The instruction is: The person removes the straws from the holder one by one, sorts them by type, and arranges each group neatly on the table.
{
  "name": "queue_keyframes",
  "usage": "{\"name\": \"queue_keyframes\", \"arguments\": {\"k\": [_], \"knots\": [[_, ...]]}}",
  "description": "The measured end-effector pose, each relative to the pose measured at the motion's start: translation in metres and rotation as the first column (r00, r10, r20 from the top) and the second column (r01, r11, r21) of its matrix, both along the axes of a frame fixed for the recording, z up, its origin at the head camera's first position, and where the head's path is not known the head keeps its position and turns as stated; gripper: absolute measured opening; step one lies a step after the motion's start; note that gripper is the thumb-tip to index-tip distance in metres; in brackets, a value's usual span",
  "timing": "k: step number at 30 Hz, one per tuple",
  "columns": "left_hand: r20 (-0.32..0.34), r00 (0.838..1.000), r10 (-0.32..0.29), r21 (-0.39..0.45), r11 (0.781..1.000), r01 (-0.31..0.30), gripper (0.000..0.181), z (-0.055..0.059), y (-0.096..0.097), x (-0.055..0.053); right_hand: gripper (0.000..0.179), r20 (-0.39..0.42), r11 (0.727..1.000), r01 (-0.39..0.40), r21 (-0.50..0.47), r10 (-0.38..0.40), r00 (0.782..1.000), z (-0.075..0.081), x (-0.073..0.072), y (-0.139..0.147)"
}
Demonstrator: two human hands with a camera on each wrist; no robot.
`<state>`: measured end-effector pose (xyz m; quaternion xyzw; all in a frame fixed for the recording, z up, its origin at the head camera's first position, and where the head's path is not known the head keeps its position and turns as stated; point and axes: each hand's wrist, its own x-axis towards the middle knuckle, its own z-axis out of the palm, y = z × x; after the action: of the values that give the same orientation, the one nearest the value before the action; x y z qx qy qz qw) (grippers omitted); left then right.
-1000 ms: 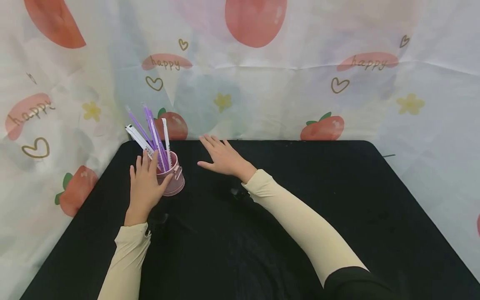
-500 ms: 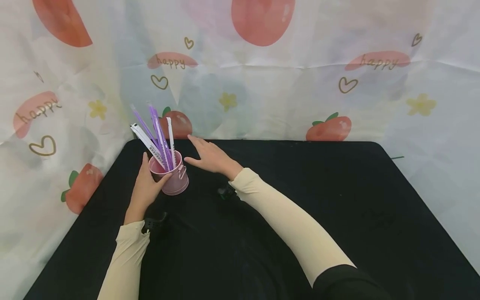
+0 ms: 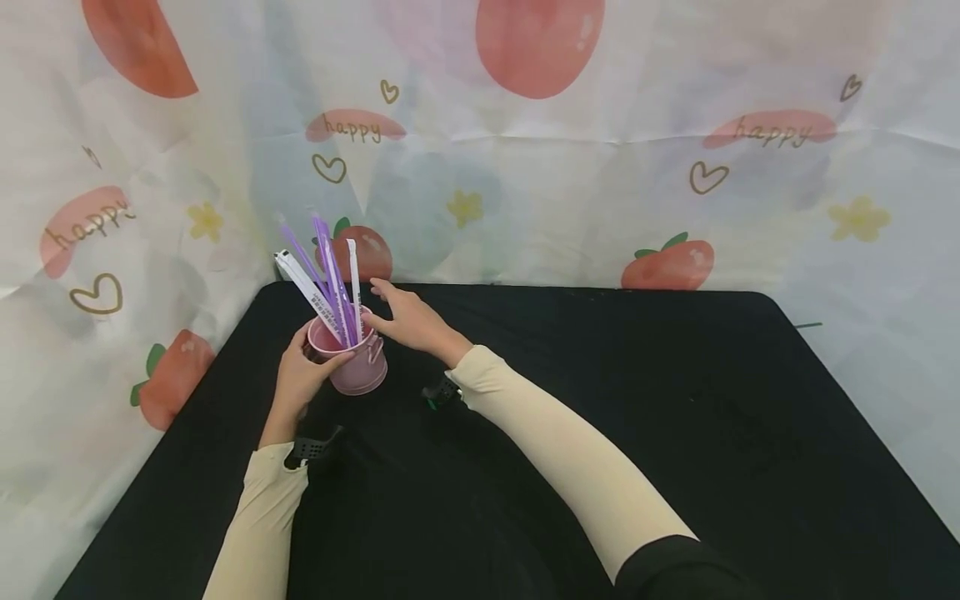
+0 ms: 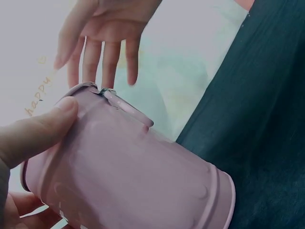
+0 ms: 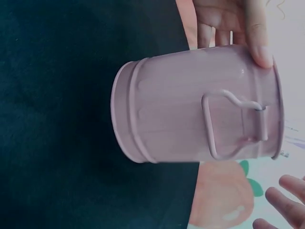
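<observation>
A small pink metal bucket (image 3: 360, 372) stands upright at the left of the black table, a wire handle (image 5: 209, 126) on its side. Slim purple sticks (image 3: 333, 283) and white sticks (image 3: 307, 287), one with printed marks, lean out of it. My left hand (image 3: 298, 379) grips the bucket near the rim, its thumb (image 4: 45, 131) on the near side and its fingers round the left. By the bucket's right rim is my right hand (image 3: 412, 323), fingers extended, the thumb close to a thin white stick (image 3: 355, 275). Whether that thumb touches anything cannot be made out.
Black cloth covers the table (image 3: 562, 400). Behind it and to the left hangs a pale curtain (image 3: 555, 200) printed with fruit, flowers and hearts. Dark wrist cameras sit under the left wrist (image 3: 311, 447) and the right wrist (image 3: 438, 393).
My left hand has come round the bucket's left side and now grips it. The right hand has moved left to the bucket's rim. The head view has shifted slightly.
</observation>
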<state>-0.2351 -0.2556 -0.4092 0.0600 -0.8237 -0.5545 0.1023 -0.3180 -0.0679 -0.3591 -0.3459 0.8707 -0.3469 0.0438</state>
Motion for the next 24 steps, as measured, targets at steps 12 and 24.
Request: {"name": "queue_keyframes", "arguments": {"k": [12,24], "knots": [[-0.017,0.996,-0.086,0.010,0.996,0.087,0.083,0.000,0.018,-0.003,0.048,0.084,0.967,0.140,-0.211,-0.125,0.989,-0.004,-0.010,-0.003],[-0.057,0.994,-0.098,0.086,0.991,0.103,0.070,0.007,0.006,0.002,0.044,0.067,0.959,0.140,-0.248,-0.127,0.990,-0.003,-0.009,-0.010]]}}
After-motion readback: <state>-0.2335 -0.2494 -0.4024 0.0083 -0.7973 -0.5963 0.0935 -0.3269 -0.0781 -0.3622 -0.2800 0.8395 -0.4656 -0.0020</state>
